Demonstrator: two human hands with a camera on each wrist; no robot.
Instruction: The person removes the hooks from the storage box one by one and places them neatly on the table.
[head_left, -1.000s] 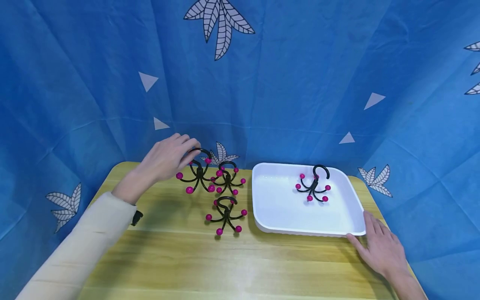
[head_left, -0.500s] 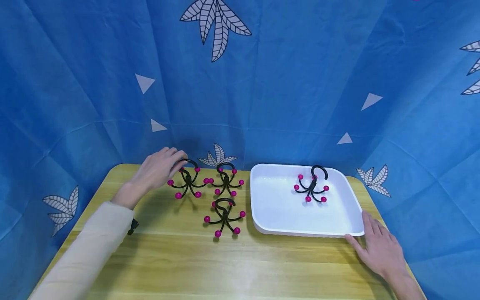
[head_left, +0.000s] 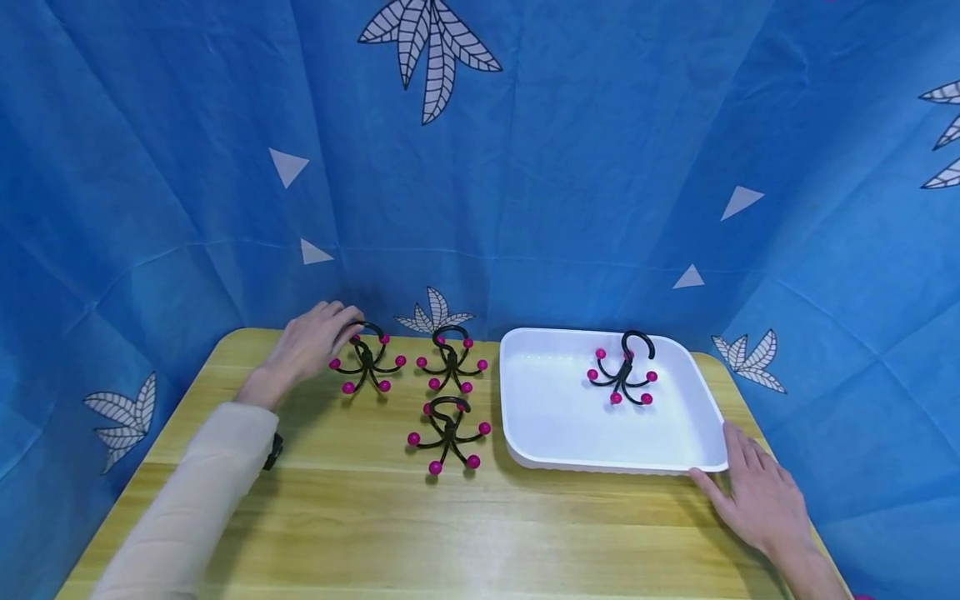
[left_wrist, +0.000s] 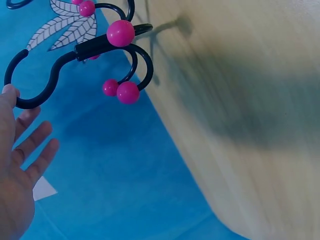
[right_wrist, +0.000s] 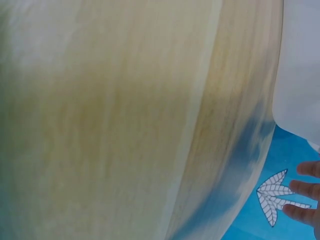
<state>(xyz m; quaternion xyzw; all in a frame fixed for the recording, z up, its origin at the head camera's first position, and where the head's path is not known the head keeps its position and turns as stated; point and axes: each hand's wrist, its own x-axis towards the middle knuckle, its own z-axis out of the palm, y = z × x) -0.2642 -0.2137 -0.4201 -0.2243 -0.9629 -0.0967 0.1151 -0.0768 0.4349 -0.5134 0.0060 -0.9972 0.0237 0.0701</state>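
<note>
My left hand (head_left: 311, 340) pinches the curved top of a black hook hanger (head_left: 367, 358) with several pink-balled arms, at the back left. In the left wrist view, thumb and forefinger (left_wrist: 9, 92) meet at the hanger's hook, the other fingers spread. Two matching hangers stand on the table just right of it, one at the back (head_left: 452, 361) and one nearer (head_left: 449, 432). Another hanger (head_left: 626, 369) stands inside the white tray (head_left: 555, 429). My right hand (head_left: 765, 492) rests at the tray's front right corner, fingers extended along its side and thumb at the front.
A light wooden table (head_left: 390, 525) lies beneath everything. Behind it and at both sides hangs a blue curtain (head_left: 480, 192) with white leaf prints. A dark object (head_left: 274, 451) shows below the left sleeve.
My left hand has moved left and down with its hanger, which now stands apart from the back one on the table. The right hand stays at the tray.
</note>
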